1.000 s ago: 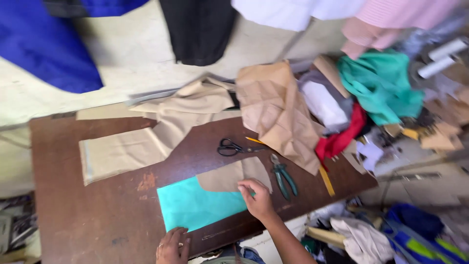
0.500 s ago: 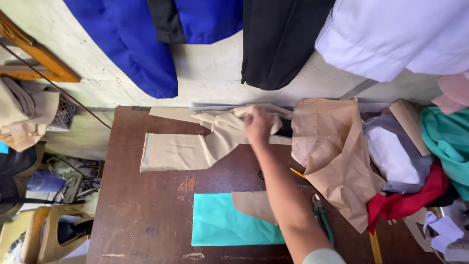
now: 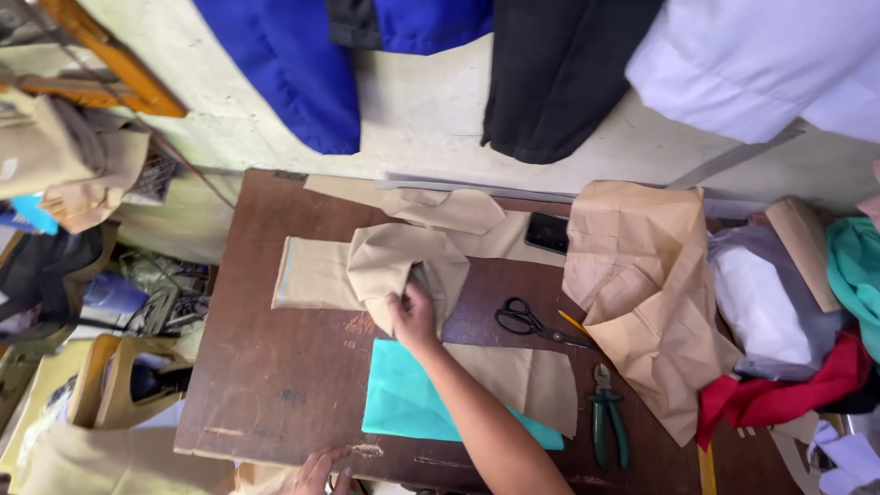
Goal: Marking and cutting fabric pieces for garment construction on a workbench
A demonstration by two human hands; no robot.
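My right hand (image 3: 412,314) reaches over the brown wooden table (image 3: 266,385) and grips a fold of beige cloth (image 3: 385,261), pulling it over itself near the table's middle. My left hand (image 3: 316,472) rests on the table's near edge, fingers curled on the wood. Just below my right hand lies a turquoise fabric piece (image 3: 403,403) with a tan piece (image 3: 518,376) partly over it. Black scissors (image 3: 527,321) lie to the right of my hand.
Green-handled pliers (image 3: 607,417), a yellow pencil (image 3: 573,323) and a dark phone (image 3: 548,232) lie on the table. Brown paper patterns (image 3: 646,284) and piled cloth crowd the right side. Blue, black and white garments hang on the wall behind.
My right hand has drawn back from the far edge toward the table's middle, pulling the beige cloth with it into a folded heap. The view shifted slightly.
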